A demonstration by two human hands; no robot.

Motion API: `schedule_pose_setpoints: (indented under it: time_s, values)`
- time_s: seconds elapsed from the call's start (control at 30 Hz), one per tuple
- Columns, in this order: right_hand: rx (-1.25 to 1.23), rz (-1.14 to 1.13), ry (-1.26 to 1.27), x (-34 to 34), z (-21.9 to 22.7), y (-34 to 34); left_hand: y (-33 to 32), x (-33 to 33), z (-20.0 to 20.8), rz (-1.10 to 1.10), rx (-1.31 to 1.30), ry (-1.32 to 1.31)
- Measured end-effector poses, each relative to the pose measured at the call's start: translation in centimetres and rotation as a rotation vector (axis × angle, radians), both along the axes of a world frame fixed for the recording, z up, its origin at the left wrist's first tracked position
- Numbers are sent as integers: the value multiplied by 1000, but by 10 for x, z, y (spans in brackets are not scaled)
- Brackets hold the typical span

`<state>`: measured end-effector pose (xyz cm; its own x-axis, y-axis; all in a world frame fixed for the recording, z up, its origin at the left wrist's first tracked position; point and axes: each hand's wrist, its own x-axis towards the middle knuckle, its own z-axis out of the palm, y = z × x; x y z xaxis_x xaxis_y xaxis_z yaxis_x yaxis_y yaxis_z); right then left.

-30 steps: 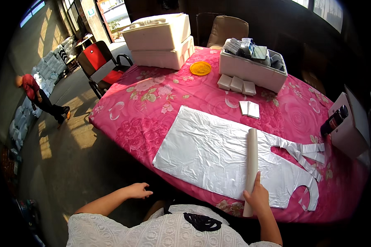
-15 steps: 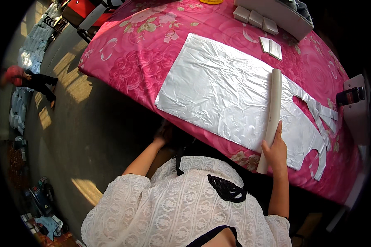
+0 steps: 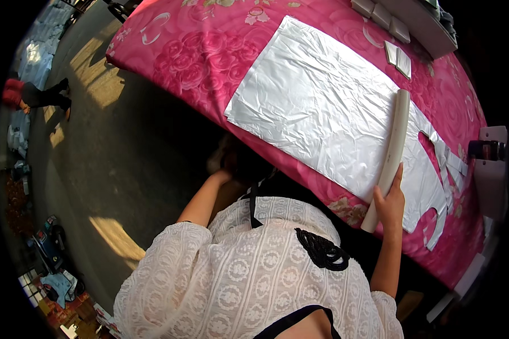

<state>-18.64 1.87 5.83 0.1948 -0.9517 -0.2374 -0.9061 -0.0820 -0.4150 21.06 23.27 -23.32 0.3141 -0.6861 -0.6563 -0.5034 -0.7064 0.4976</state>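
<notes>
A flat stack of shiny white plastic aprons (image 3: pixel 311 104) lies on the table, its cut-out straps toward the right. Across it, near the straps, rests a pale, slightly curved tube (image 3: pixel 399 124) whose near end sticks out past the table edge. My right hand (image 3: pixel 390 204) is closed around the tube near that end, thumb and index finger along its sides. Below the near edge of the table, in deep shadow, is my left hand (image 3: pixel 227 165). Its fingers are too dark to make out, and what it touches is hidden.
A pink flowered cloth (image 3: pixel 195 68) covers the table. White folded packets (image 3: pixel 398 59) and a grey-white box (image 3: pixel 421 28) stand at the far right. A dark jar-like object (image 3: pixel 486 150) is at the right edge. Another person (image 3: pixel 37 97) walks on the floor at left.
My view has shifted, so the table sits higher and farther right. The tube stays at about the same place on the aprons, my right hand still on it. The other person has taken a step.
</notes>
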Motion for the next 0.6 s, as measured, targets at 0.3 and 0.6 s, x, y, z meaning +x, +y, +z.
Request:
schedule_pose_setpoints:
  time_s: [0.3,0.6]
  values:
    - [4,-7,-24,-2,-3,0,-15,-1,11,-52,-39,-409]
    - [-68,-3,-31,-4,-4,2,-68,35,127,-471,259,-377]
